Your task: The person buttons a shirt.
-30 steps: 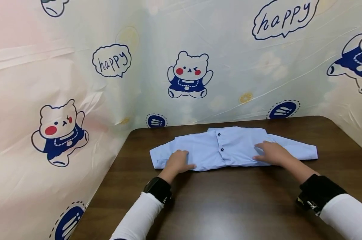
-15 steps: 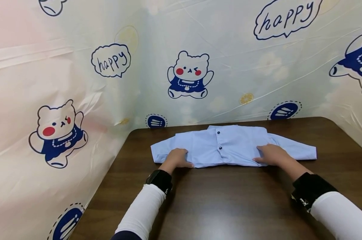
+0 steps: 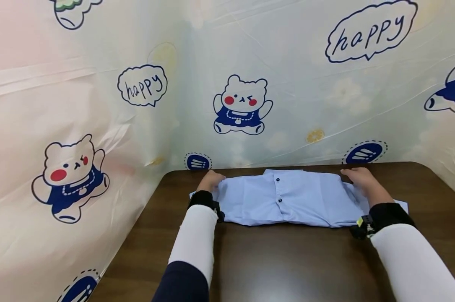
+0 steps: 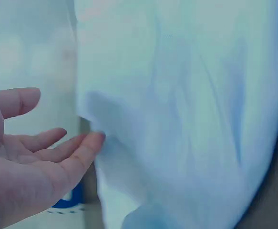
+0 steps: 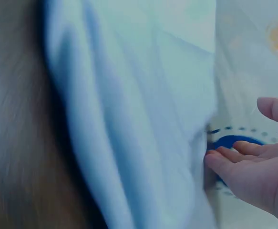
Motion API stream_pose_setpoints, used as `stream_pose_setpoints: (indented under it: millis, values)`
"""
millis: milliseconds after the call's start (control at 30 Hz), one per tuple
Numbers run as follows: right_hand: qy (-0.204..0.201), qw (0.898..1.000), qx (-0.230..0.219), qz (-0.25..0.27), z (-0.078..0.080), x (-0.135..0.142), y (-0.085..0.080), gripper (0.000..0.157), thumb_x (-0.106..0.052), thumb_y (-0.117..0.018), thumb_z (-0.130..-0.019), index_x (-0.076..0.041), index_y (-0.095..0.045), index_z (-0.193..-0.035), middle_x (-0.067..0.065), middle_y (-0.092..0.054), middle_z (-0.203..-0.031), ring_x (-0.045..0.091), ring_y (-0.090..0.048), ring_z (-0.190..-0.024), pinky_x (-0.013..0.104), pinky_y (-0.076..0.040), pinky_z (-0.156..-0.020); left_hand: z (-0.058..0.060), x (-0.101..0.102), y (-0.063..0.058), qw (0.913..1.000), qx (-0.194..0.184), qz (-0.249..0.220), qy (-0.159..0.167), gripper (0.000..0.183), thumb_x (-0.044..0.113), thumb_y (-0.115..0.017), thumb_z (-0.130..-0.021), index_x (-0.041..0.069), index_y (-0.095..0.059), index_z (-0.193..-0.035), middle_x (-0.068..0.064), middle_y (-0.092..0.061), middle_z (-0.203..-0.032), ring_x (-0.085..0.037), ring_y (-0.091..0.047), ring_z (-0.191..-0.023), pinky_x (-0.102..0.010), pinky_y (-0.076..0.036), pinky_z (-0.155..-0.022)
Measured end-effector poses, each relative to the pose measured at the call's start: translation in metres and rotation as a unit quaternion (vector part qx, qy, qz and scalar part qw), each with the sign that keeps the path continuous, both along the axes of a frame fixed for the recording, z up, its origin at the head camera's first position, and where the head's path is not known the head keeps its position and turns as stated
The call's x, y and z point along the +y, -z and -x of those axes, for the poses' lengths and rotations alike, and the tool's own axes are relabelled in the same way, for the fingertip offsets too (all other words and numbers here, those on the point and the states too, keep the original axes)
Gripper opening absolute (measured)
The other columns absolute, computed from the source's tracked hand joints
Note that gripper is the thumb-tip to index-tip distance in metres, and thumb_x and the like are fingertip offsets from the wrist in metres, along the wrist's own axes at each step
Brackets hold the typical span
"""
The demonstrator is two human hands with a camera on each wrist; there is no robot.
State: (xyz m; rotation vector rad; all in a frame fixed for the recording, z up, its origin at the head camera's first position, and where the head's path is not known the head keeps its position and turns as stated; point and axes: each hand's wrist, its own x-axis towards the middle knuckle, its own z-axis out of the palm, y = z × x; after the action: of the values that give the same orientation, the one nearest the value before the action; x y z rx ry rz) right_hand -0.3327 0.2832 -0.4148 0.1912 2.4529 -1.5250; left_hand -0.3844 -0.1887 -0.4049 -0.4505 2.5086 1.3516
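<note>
A light blue shirt point(image 3: 306, 199) with dark buttons lies folded into a wide band near the far edge of the table, its sleeve ends showing at both sides. At its far left corner is my left hand point(image 3: 211, 181); in the left wrist view the thumb and fingers of this left hand point(image 4: 43, 157) are spread apart, fingertips right at the shirt's edge. My right hand point(image 3: 363, 180) reaches over the right sleeve to the far right corner. The right wrist view shows that right hand point(image 5: 253, 167) with fingers extended and thumb apart, fingertips beside the cloth.
The brown wooden table point(image 3: 287, 260) extends toward me in front of the shirt. A pale curtain point(image 3: 287, 84) printed with bears and the word "happy" hangs close behind the table's far edge and along the left side.
Both hands have moved from the shirt's near edge, where they lay on the cloth, up to its far corners at left and right. The head view has tilted slightly upward.
</note>
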Motion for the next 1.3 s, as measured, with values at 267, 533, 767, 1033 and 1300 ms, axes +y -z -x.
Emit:
stream_pose_setpoints:
  millis: [267, 533, 767, 1033, 1300]
  values:
    - [0.064, 0.995, -0.027, 0.072, 0.015, -0.011, 0.024, 0.064, -0.015, -0.050, -0.097, 0.013, -0.023, -0.147, 0.033, -0.019, -0.153, 0.044, -0.026, -0.137, 0.053, -0.027, -0.111, 0.003, 0.004, 0.019, 0.9999, 0.001, 0.012, 0.003, 0.039, 0.003, -0.059, -0.093, -0.002, -0.056, -0.131, -0.016, -0.056, -0.116, -0.025, -0.052, -0.085, -0.036, -0.048, -0.074]
    - [-0.009, 0.996, 0.069, -0.061, 0.015, -0.009, 0.013, 0.044, -0.012, -0.063, -0.090, 0.016, -0.050, -0.122, 0.032, -0.048, -0.120, 0.040, -0.049, -0.105, 0.046, -0.048, -0.083, -0.003, 0.000, 0.004, 0.9899, 0.108, 0.085, 0.034, 0.022, 0.009, -0.071, -0.088, 0.004, -0.074, -0.108, -0.014, -0.064, -0.119, -0.028, -0.059, -0.104, -0.038, -0.051, -0.082]
    - [-0.084, 0.965, 0.210, -0.136, -0.035, 0.004, -0.037, 0.025, -0.020, -0.069, -0.092, 0.002, -0.062, -0.100, 0.011, -0.057, -0.092, 0.021, -0.050, -0.080, 0.030, -0.046, -0.064, -0.041, -0.038, -0.036, 0.9570, 0.233, 0.068, 0.159, 0.014, 0.011, -0.072, -0.088, 0.000, -0.073, -0.097, -0.008, -0.068, -0.092, -0.019, -0.059, -0.083, -0.031, -0.050, -0.072]
    - [-0.166, 0.929, 0.313, -0.109, -0.131, 0.021, -0.062, 0.020, 0.002, -0.076, -0.081, -0.011, -0.072, -0.095, -0.001, -0.069, -0.084, 0.011, -0.060, -0.071, 0.020, -0.048, -0.061, -0.133, -0.078, -0.047, 0.9177, 0.232, -0.013, 0.322, 0.005, 0.007, -0.075, -0.086, 0.006, -0.073, -0.090, -0.005, -0.073, -0.098, -0.017, -0.065, -0.087, -0.027, -0.052, -0.073]
    - [-0.395, 0.813, 0.425, -0.040, -0.182, 0.012, -0.004, 0.057, 0.025, -0.073, -0.059, -0.021, -0.067, -0.093, -0.010, -0.064, -0.086, 0.004, -0.055, -0.077, 0.015, -0.041, -0.065, -0.212, -0.090, -0.005, 0.8600, 0.240, 0.086, 0.442, 0.017, 0.003, -0.077, -0.082, 0.017, -0.068, -0.079, 0.003, -0.073, -0.099, -0.011, -0.067, -0.096, -0.033, -0.053, -0.083]
